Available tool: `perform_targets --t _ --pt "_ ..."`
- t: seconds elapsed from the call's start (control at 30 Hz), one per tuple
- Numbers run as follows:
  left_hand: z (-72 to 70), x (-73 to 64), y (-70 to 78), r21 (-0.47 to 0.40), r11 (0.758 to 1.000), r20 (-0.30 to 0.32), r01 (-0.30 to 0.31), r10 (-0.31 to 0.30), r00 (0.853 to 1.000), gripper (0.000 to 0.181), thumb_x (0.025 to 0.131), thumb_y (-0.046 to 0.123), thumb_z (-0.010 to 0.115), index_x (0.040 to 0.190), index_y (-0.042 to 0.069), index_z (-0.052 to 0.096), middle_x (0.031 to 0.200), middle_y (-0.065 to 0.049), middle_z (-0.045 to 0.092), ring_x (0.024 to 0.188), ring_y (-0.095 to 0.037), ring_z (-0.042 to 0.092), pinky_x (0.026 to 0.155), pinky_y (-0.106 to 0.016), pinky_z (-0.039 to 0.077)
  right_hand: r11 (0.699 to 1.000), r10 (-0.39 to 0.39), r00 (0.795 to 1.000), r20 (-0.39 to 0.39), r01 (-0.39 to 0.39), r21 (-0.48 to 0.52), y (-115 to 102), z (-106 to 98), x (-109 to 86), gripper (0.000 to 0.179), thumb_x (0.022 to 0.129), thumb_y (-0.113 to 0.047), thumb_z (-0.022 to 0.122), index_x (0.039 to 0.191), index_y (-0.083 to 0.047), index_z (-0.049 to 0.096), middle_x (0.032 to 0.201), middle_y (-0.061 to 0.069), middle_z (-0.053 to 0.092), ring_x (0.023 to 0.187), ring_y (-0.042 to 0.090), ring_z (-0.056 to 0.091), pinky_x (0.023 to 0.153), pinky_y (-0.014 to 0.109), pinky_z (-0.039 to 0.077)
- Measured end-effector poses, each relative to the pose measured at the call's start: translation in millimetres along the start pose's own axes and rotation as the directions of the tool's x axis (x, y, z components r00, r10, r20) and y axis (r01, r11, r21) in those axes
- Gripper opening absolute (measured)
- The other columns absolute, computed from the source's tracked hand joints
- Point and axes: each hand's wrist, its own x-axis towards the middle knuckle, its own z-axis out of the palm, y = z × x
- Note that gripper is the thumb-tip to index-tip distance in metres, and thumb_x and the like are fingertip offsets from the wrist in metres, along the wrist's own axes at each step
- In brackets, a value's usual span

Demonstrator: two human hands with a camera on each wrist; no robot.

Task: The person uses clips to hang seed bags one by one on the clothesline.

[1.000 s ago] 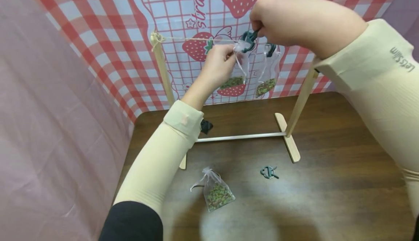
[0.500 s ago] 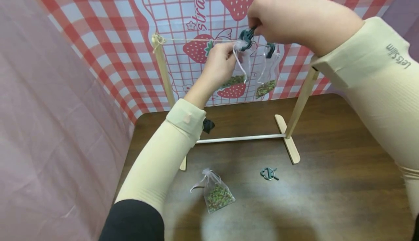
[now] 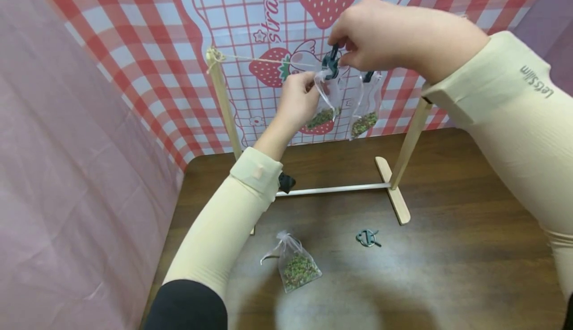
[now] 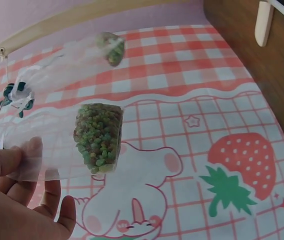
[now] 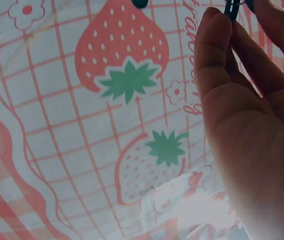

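Observation:
My left hand (image 3: 299, 98) pinches the upper part of a sheer white drawstring pouch (image 3: 330, 91) between thumb and fingers. Green and reddish bits fill the bottom of this pouch, plain in the left wrist view as a packed clump (image 4: 99, 137). Above it, my right hand (image 3: 373, 34) grips the handles of a dark green spring clip (image 3: 330, 65). The clip sits at the pouch's gathered neck, right at the string (image 3: 264, 60). In the right wrist view, the clip's handle (image 5: 231, 9) shows between thumb and fingers. A second filled pouch (image 3: 364, 108) hangs from another clip (image 3: 368, 76) alongside.
The string runs from a wooden post (image 3: 224, 101) on the left; another post (image 3: 409, 143) stands right, with a white rod (image 3: 333, 189) low between them. On the brown table (image 3: 470, 250) lie a filled pouch (image 3: 297, 268) and a green clip (image 3: 368, 238). A strawberry-print cloth (image 3: 152, 66) hangs behind.
My right hand has moved down and slightly left with the clip. The string now slopes lower towards the clip. My left hand and its pouch have dropped slightly.

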Motion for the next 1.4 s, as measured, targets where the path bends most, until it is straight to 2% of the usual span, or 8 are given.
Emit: perform_targets --t 0.37,0.6,0.73,0.9,1.13,1.27,1.33,1.4 --pt "3.0 -13.2 -12.6 -0.061 0.998 -0.001 -0.020 0.020 1.000 0.019 0.103 0.009 0.060 0.110 -0.002 0.075 0.088 -0.009 0.071 0.080 -0.022 0.067 0.070 -0.027 0.055 0.992 -0.123 0.991 -0.061 0.124 0.013 7.8 8.3 -15.5 0.040 0.091 -0.007 0.074 0.125 0.010 0.065 0.116 0.028 0.065 0.100 0.041 0.062 0.084 0.057 0.052" --pt "3.4 -23.2 -16.4 0.008 0.998 -0.037 -0.055 0.055 0.998 0.016 0.100 0.013 0.067 0.108 0.002 0.075 0.090 -0.003 0.072 0.081 -0.013 0.064 0.076 -0.024 0.050 0.994 -0.086 0.983 -0.160 0.095 0.049 10.6 15.8 -38.4 0.047 0.093 -0.013 0.073 0.133 0.008 0.060 0.125 0.028 0.062 0.096 0.041 0.062 0.083 0.058 0.050" --pt "-1.3 -36.7 -20.2 0.020 0.997 -0.049 -0.068 0.069 0.996 0.024 0.099 0.012 0.067 0.121 0.002 0.071 0.109 -0.006 0.073 0.097 -0.013 0.066 0.089 -0.025 0.049 0.996 -0.035 0.977 -0.211 0.051 0.071 8.1 22.6 -54.9 0.051 0.094 -0.015 0.075 0.138 0.006 0.058 0.130 0.027 0.059 0.080 0.036 0.061 0.079 0.058 0.051" --pt "-8.2 -62.6 -28.5 0.012 0.998 -0.058 -0.057 0.058 0.997 0.044 0.099 0.017 0.068 0.140 0.002 0.059 0.136 -0.009 0.063 0.122 -0.016 0.058 0.103 -0.026 0.042 0.991 -0.015 0.935 -0.353 0.062 0.121 5.6 38.6 -81.4 0.054 0.088 -0.010 0.081 0.136 0.003 0.061 0.130 0.024 0.061 0.082 0.035 0.062 0.077 0.055 0.052" --pt "-3.2 -104.5 -46.3 -0.001 0.998 -0.121 -0.057 0.056 0.991 0.047 0.097 0.022 0.071 0.141 0.007 0.060 0.134 -0.009 0.064 0.124 -0.018 0.056 0.104 -0.031 0.043 0.978 -0.011 0.847 -0.531 0.119 0.170 9.2 75.9 -117.0 0.057 0.076 -0.003 0.087 0.129 0.001 0.067 0.121 0.017 0.068 0.082 0.023 0.061 0.066 0.023 0.041" --pt "-2.9 -125.1 -52.8 0.013 0.999 -0.136 -0.037 0.038 0.990 0.050 0.096 0.025 0.073 0.142 0.011 0.060 0.137 -0.006 0.063 0.127 -0.015 0.054 0.105 -0.038 0.043 0.959 -0.006 0.810 -0.587 0.171 0.227 8.5 107.9 -127.5 0.054 0.091 -0.040 0.077 0.125 0.001 0.069 0.117 0.017 0.069 0.087 0.026 0.064 0.077 0.015 0.040" --pt "-4.4 -135.6 -56.3 0.004 1.000 -0.141 -0.026 0.026 0.990 0.051 0.095 0.024 0.074 0.142 0.011 0.060 0.137 -0.006 0.063 0.127 -0.015 0.054 0.106 -0.040 0.042 0.946 0.001 0.811 -0.586 0.190 0.264 6.5 125.6 -131.7 0.063 0.096 -0.056 0.064 0.125 0.000 0.069 0.118 0.017 0.069 0.093 0.029 0.066 0.087 0.015 0.040" --pt "-5.3 -145.6 -61.1 -0.019 0.999 -0.142 -0.036 0.033 0.989 0.051 0.095 0.021 0.074 0.142 0.009 0.060 0.137 -0.009 0.063 0.128 -0.017 0.054 0.107 -0.041 0.042 0.937 0.011 0.827 -0.561 0.187 0.294 4.1 143.4 -138.1 0.068 0.097 -0.061 0.057 0.127 -0.001 0.068 0.121 0.015 0.069 0.099 0.028 0.066 0.089 0.015 0.041"
